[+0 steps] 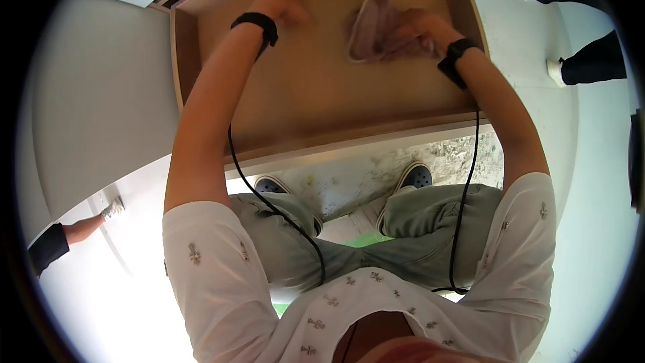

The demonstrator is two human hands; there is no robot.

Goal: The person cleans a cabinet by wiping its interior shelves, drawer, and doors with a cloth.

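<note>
An open wooden drawer [302, 87] lies in front of me, with both my hands inside it. My right hand [420, 27] grips a crumpled pinkish-grey cloth [373, 30] with a pale edge, in the right part of the drawer. Over the left part of the drawer bottom is my left hand [282, 10], smeared by motion, so its fingers cannot be made out. Each wrist wears a black band with a black cable running down from it.
Light cabinet panels [101, 87] stand to the left. My legs and dark clogs [415, 176] are below the drawer's front edge. At the right, legs of other people [594, 60] show; another person's leg [80, 228] is at the lower left.
</note>
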